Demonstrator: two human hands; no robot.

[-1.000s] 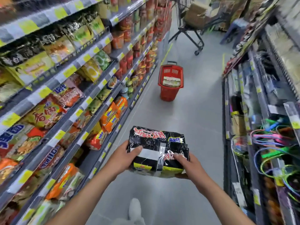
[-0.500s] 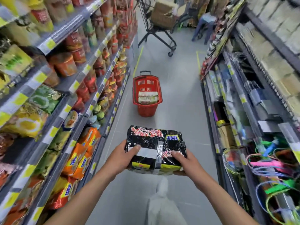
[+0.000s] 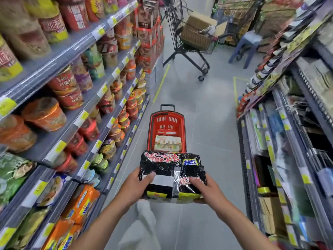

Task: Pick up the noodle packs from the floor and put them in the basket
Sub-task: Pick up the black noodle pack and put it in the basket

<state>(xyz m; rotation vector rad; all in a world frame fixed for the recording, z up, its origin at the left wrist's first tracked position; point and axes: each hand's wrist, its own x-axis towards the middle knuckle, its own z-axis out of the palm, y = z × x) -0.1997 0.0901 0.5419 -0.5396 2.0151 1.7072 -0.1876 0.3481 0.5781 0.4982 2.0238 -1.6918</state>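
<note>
The black noodle pack [image 3: 172, 175] is held in the air, just short of the red basket [image 3: 167, 123], which stands on the floor [image 3: 207, 123] with a pale pack [image 3: 167, 143] lying inside. The left hand [image 3: 134, 186] and right hand [image 3: 207, 189] each have their grip clamped on a near corner, thumbs on top. Shelves [image 3: 72, 51] of cup noodles line the left; a shopping cart [image 3: 189, 37] stands well beyond.
</note>
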